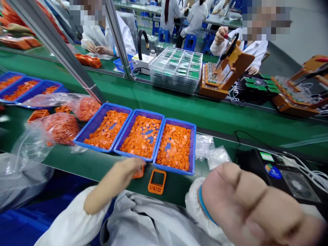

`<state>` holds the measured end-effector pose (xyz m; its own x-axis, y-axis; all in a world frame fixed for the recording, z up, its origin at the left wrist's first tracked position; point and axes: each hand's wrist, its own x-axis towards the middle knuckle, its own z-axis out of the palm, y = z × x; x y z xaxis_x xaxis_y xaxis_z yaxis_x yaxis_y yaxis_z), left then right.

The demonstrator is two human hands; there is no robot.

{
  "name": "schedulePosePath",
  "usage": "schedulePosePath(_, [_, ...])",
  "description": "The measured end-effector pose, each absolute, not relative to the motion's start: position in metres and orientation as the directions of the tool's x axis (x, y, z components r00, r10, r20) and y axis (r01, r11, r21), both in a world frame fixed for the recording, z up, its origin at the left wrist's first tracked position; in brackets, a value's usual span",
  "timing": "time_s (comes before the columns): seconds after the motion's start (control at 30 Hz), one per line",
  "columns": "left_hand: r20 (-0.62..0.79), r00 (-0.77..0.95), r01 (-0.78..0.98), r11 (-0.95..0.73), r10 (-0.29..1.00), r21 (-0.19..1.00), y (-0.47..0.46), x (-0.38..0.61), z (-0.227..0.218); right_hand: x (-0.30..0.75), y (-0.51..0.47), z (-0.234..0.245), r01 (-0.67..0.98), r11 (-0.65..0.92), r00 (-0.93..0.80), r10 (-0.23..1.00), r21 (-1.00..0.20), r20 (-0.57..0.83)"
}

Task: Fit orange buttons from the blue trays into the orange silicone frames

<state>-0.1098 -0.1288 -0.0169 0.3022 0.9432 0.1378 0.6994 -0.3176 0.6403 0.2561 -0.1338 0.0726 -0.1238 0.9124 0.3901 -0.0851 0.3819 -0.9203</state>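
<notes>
Green counter [84, 164] carries three blue trays [148, 112] of orange chips [143, 136] set near its front edge. Right hand [256, 205] looms blurred close to the camera, over that edge; whether it grips anything I cannot tell. Left hand [128, 167] pinches an orange piece [139, 173] by the front edge, just beside an orange frame [157, 182].

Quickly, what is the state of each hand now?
Left hand: fingers closed on a small orange part.
Right hand: blurred near the camera, cannot be told.
</notes>
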Motion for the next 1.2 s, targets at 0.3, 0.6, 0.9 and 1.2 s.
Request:
schedulePosePath(0.3, [-0.153, 0.481, 0.812, -0.373, 0.863, 0.449, -0.168, -0.041, -0.04, 0.164, -0.032, 0.102, -0.545, 0.57, 0.131, 0.783, -0.616, 0.608])
schedulePosePath(0.6, [-0.242, 0.535, 0.839, -0.477, 0.809, 0.263, -0.158, -0.04, -0.056, 0.172, -0.025, 0.102, -0.563, 0.493, 0.07, 0.829, -0.664, 0.556])
schedulePosePath(0.9, [0.511, 0.453, 0.672, -0.656, 0.731, 0.343, -0.141, -0.077, 0.018, 0.142, -0.016, 0.082, -0.574, 0.301, -0.073, 0.907, -0.762, 0.414])
schedulePosePath(1.2, [0.725, 0.509, 0.622, -0.781, 0.465, 0.064, -0.041, -0.092, 0.064, 0.095, -0.017, 0.066, -0.476, -0.142, -0.591, 0.783, -0.868, 0.196])
